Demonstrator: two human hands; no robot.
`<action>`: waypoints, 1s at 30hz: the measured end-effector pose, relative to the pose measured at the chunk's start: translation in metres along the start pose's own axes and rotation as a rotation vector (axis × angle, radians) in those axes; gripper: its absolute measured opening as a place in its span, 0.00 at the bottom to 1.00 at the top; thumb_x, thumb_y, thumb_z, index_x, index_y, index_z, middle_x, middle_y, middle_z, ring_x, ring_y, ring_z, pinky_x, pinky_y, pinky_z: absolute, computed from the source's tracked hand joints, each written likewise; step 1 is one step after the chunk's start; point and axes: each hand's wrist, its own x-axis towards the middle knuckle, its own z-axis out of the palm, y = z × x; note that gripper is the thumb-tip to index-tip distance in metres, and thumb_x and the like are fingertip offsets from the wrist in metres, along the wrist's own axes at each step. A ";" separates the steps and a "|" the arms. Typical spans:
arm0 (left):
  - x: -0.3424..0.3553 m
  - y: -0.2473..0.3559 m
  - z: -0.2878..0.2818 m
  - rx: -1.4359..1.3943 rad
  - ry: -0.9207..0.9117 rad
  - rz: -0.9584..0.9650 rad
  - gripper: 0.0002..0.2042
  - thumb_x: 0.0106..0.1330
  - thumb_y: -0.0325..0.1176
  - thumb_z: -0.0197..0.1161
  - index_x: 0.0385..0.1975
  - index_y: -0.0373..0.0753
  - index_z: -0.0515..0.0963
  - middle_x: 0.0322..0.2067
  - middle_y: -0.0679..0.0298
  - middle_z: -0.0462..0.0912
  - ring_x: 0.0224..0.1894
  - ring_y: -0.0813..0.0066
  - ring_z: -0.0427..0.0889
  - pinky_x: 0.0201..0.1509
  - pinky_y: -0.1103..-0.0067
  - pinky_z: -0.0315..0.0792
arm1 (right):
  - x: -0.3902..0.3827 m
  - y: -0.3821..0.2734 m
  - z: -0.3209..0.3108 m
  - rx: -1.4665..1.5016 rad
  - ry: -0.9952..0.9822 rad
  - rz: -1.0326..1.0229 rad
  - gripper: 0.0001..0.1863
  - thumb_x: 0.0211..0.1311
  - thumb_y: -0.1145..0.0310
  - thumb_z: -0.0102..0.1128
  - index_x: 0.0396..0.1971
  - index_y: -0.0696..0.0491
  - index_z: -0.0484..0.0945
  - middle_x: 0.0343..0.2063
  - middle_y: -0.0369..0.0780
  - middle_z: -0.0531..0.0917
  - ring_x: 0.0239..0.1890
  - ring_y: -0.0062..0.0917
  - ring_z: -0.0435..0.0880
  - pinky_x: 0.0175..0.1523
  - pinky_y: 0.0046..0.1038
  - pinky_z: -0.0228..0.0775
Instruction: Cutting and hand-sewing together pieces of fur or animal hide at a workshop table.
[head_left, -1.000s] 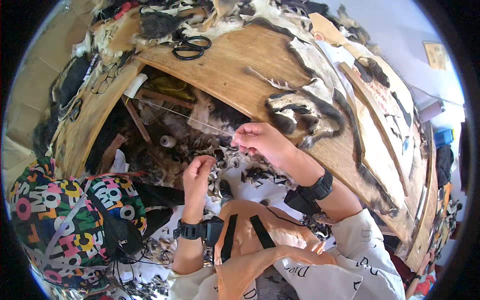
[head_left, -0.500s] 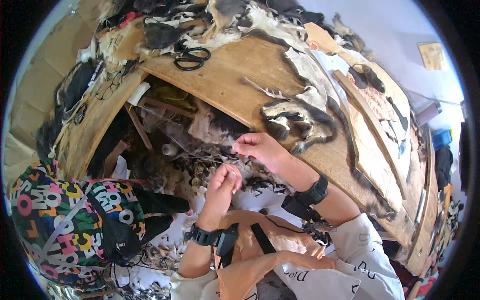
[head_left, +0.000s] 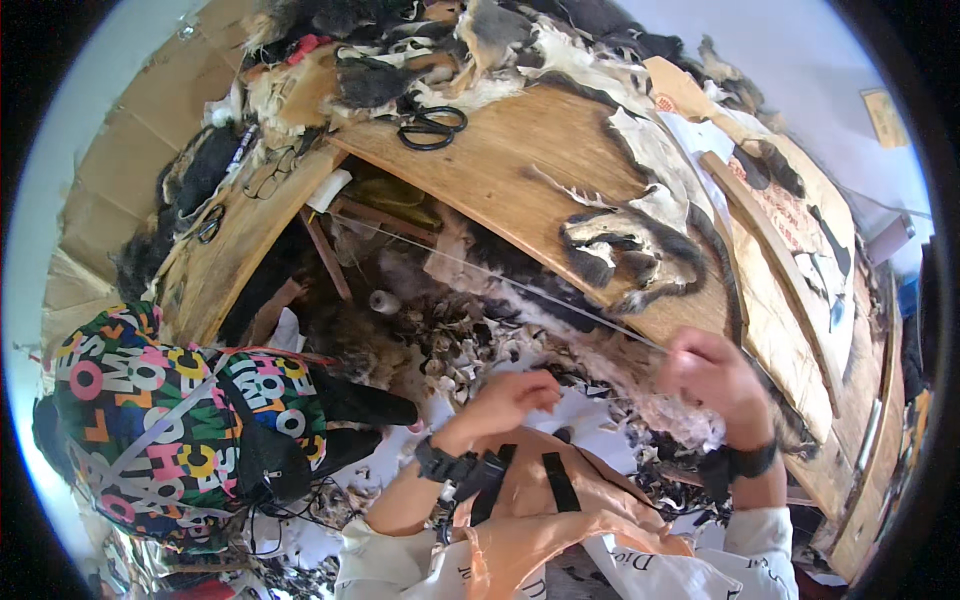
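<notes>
A pale thread (head_left: 480, 268) runs taut from the table's inner corner at the left toward my right hand (head_left: 705, 375), which is blurred but closed on the thread's near end, off the table's front edge. My left hand (head_left: 515, 400) is over my lap, apart from the thread, its fingers curled; whether anything small is between them is hidden. A whitish spool (head_left: 383, 301) lies among scraps below the tabletop. Beyond the thread, a dark, pale-edged fur piece (head_left: 640, 250) rests on the wooden table (head_left: 510, 150).
Black-handled scissors (head_left: 432, 127) lie at the table's far edge, before heaped fur scraps (head_left: 400, 75). Smaller scissors (head_left: 210, 224) and glasses (head_left: 270, 175) are on the left board. A wooden strip (head_left: 770, 270) lies at right. Someone in letter-print clothing (head_left: 150, 420) sits at my left.
My right hand has swung right and toward me, drawing the thread out straight. My left hand has separated from it, slightly right and lower. The whole view has shifted.
</notes>
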 end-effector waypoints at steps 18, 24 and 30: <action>0.031 -0.033 -0.230 0.921 0.555 -0.145 0.04 0.60 0.25 0.47 0.31 0.34 0.69 0.34 0.52 0.77 0.35 0.50 0.76 0.38 0.67 0.70 | -0.425 0.201 -0.228 -0.449 1.580 0.032 0.22 0.63 0.69 0.48 0.57 0.57 0.65 0.44 0.36 0.75 0.40 0.16 0.73 0.46 0.18 0.63; 0.028 -0.011 -0.205 1.281 0.614 -0.059 0.02 0.60 0.26 0.49 0.28 0.38 0.69 0.25 0.55 0.74 0.32 0.54 0.71 0.35 0.61 0.65 | -0.447 0.197 -0.211 -0.911 1.603 0.350 0.22 0.63 0.70 0.46 0.57 0.57 0.64 0.47 0.38 0.74 0.44 0.19 0.74 0.49 0.19 0.63; 0.075 0.061 -0.076 1.365 0.668 0.561 0.07 0.48 0.28 0.52 0.24 0.46 0.76 0.25 0.67 0.77 0.37 0.68 0.72 0.45 0.69 0.60 | -0.343 0.172 -0.162 -0.786 1.577 -0.145 0.23 0.60 0.72 0.48 0.56 0.61 0.64 0.52 0.45 0.71 0.55 0.28 0.69 0.59 0.28 0.60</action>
